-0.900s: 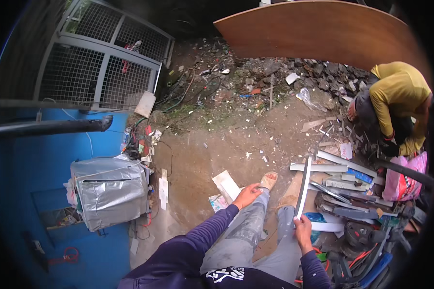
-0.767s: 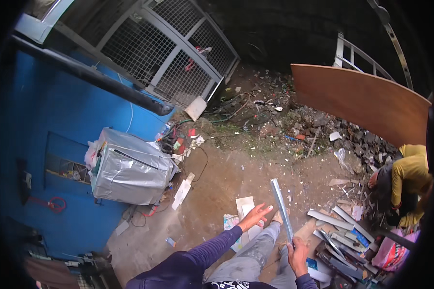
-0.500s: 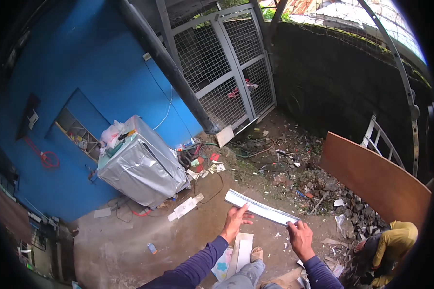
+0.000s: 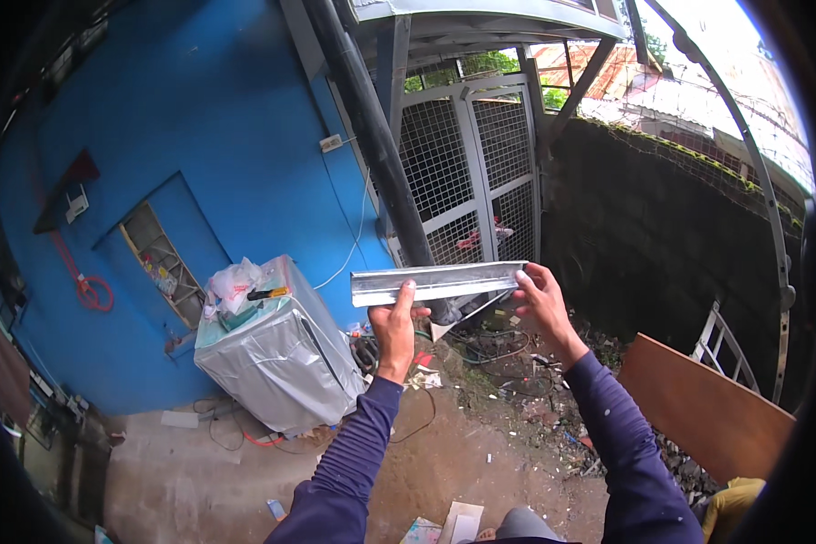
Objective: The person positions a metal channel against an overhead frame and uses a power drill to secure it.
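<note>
A short silvery metal channel (image 4: 467, 277) with raised long edges is held up in front of me, almost level. My left hand (image 4: 393, 334) grips it near its left end, thumb on its face and fingers beneath. At the other end, my right hand (image 4: 549, 310) pinches the channel's tip between thumb and fingers. Both forearms, in dark blue sleeves, reach upward and forward. Behind the channel, the foot of a black pole is partly covered.
A silver-covered box-shaped thing (image 4: 286, 367) stands by the blue wall (image 4: 236, 118), with plastic bags on top. Mesh gates (image 4: 471, 163) are ahead. Rubble (image 4: 526, 390), a brown board (image 4: 698, 408) and a ladder (image 4: 721, 349) lie to the right. A yellow-sleeved person (image 4: 734, 508) shows at lower right.
Both hands have raised the metal channel from low over the ground to in front of the gates, and it is now nearly level. My view has tilted up; the yellow-clad person has slid lower.
</note>
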Demonstrator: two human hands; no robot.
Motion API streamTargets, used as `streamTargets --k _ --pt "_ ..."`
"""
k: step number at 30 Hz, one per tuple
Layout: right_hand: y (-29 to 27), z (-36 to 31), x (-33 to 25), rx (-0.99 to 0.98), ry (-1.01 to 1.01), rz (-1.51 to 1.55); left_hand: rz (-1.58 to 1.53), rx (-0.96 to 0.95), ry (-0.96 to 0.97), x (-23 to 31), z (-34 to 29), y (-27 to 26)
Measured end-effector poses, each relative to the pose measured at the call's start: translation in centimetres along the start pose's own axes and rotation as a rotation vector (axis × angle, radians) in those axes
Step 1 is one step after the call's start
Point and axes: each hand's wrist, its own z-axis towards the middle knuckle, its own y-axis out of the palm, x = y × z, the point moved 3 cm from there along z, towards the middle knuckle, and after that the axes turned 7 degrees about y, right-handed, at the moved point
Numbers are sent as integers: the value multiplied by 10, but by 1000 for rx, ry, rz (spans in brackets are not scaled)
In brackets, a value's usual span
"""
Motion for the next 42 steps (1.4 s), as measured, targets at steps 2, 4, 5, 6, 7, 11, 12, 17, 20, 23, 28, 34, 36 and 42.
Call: streamTargets --k 2,4,5,6,7,11,12,17,20,23,28,34,36,42 --pt "23 49 -29 -35 -28 97 -17 -19 131 16 46 8" --pt "44 96 -49 112 -91 134 -24 -17 195 30 85 14" --pt "49 127 -58 75 -83 203 -37 -29 238 35 105 22" --pt "54 156 -65 37 -71 271 -48 -38 278 39 124 29" --pt "68 176 -75 -129 -50 359 -40 -38 300 43 145 32" --pt "108 273 -121 -334 -72 449 -39 -59 414 49 235 52" --pt "124 293 -137 -333 -75 446 -29 -48 456 53 256 55" --pt "168 410 -224 -360 -174 459 -28 -24 456 62 368 81" --pt "199 464 -273 -377 -274 492 32 19 490 65 432 85" --pt "212 518 -300 -378 -364 483 36 -15 572 50 499 90" --pt "236 575 -328 -292 -445 457 -57 -31 649 56 556 104" --pt "259 605 -358 -269 -573 449 -21 -92 561 43 601 113" --pt "266 615 -349 -226 -549 460 61 -95 551 37 602 119" --pt "276 614 -347 -273 -675 446 73 -187 654 33 618 127"
